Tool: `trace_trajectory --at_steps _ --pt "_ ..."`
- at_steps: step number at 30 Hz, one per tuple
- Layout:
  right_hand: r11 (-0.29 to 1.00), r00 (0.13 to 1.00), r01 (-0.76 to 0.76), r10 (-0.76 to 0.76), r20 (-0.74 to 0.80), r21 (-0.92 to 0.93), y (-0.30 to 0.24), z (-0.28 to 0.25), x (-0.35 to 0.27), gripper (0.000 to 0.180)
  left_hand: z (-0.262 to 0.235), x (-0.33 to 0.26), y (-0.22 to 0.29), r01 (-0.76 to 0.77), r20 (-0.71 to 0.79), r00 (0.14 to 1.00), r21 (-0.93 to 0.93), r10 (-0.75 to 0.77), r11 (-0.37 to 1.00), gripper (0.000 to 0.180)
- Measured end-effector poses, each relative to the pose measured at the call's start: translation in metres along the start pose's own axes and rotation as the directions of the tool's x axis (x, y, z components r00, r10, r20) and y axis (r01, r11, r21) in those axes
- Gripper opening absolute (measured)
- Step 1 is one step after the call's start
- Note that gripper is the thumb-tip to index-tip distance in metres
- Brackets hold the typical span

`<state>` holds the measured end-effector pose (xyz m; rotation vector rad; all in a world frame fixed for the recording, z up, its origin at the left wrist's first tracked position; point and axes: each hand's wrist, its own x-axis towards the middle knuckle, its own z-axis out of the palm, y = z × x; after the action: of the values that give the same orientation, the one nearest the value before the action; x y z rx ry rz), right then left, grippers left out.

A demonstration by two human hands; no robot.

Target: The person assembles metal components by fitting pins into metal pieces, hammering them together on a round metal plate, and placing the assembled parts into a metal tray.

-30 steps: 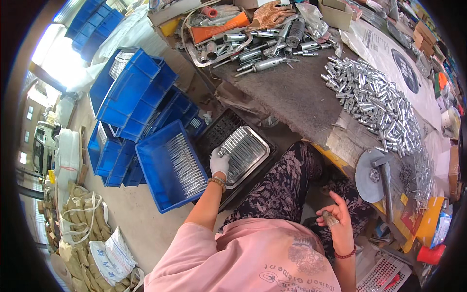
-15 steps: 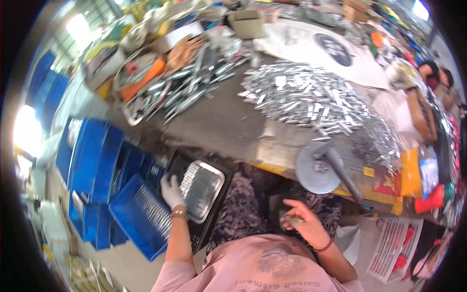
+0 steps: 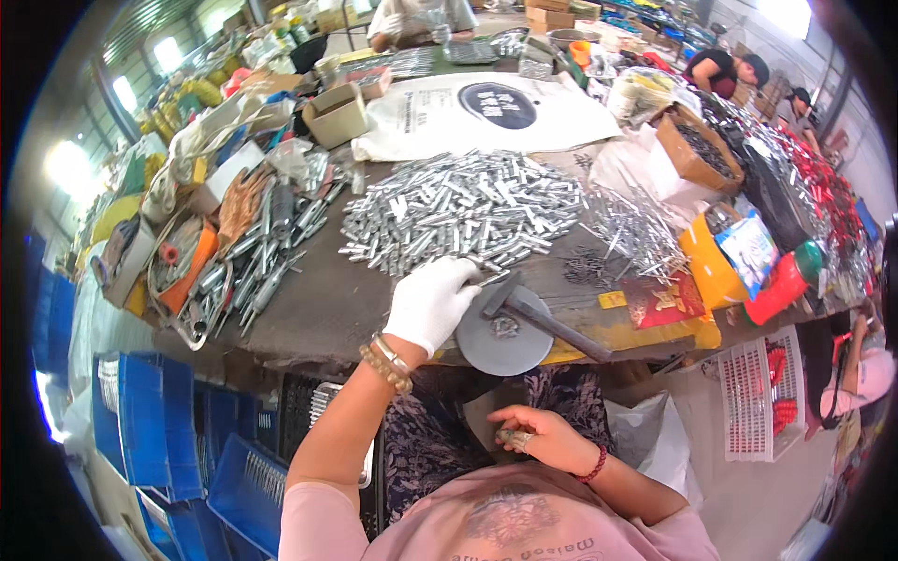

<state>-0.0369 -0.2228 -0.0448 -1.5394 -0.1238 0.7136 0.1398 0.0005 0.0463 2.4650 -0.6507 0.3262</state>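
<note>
While one gloved left hand [image 3: 432, 304] reaches over the front edge of the table [image 3: 309, 299], its fingertips meet the near side of one big heap of metal tubes [image 3: 458, 210]; its fingers are bent, but from here I cannot tell whether they have closed on a tube. That heap lies mid-table, its pieces too many to count. The one bare right hand [image 3: 543, 438] is held above the lap, short of the front edge, fingers partly curled, one of them wrapped; I cannot make out whether it grips anything.

Just beside the gloved hand, at the front edge, sits one round grey disc [image 3: 491, 360] with one small pile of metal bits [image 3: 505, 327] on it and one hammer [image 3: 561, 330] lying across it, handle slanting right toward that edge. Farther right I see one heap of thin metal pins [image 3: 636, 234], one yellow tag [image 3: 612, 299] and one red packet [image 3: 669, 297]. Toward the table's left end there is one orange glove [image 3: 241, 206]. One white sack [image 3: 412, 112] is spread behind the tubes, toward the far edge, with one open cardboard box [image 3: 335, 117] at its left.
</note>
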Motion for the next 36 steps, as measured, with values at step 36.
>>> trace_trajectory --at_steps 36 --pt "0.679 0.468 0.431 -0.732 -0.495 -0.595 -0.125 -0.098 0.012 0.025 -0.017 -0.051 0.022 -0.194 0.147 0.970 -0.013 0.194 0.981 0.032"
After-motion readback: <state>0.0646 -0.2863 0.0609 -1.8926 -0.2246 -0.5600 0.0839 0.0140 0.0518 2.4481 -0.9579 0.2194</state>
